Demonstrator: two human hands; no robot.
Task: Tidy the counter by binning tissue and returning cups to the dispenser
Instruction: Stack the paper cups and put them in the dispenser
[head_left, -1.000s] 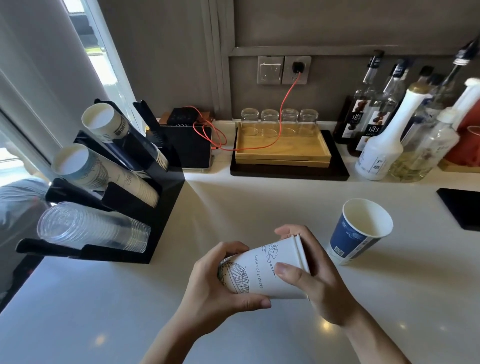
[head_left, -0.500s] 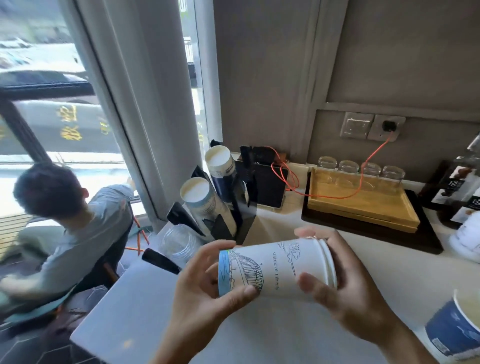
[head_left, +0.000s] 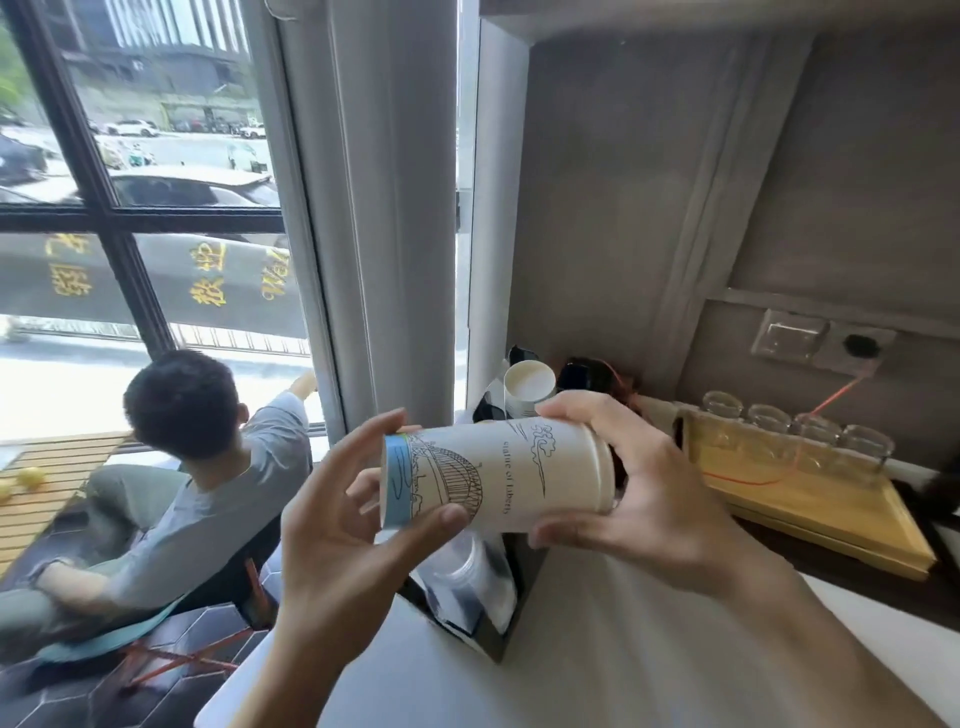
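Note:
I hold a white paper cup (head_left: 519, 475) with line drawings and a blue band on its side, lying horizontal in the air, base to the left. My left hand (head_left: 337, 525) grips the base end. My right hand (head_left: 639, 483) grips the rim end. Behind and below the cup stands the black cup dispenser (head_left: 488, 618) at the counter's left edge. A stack of white cups (head_left: 527, 387) shows at its top, and clear plastic cups (head_left: 457, 566) show low down. The cup and my hands hide the dispenser's middle.
A wooden tray (head_left: 831, 514) with several glasses (head_left: 795, 434) sits at the right on the white counter (head_left: 597, 665). A red cable (head_left: 826, 402) runs to a wall socket (head_left: 860, 343). A seated person (head_left: 171, 467) is beyond the counter's left edge, by the window.
The view has swung left and up, so the blue cup and bottles are out of frame. Both hands have lifted the white cup toward the dispenser.

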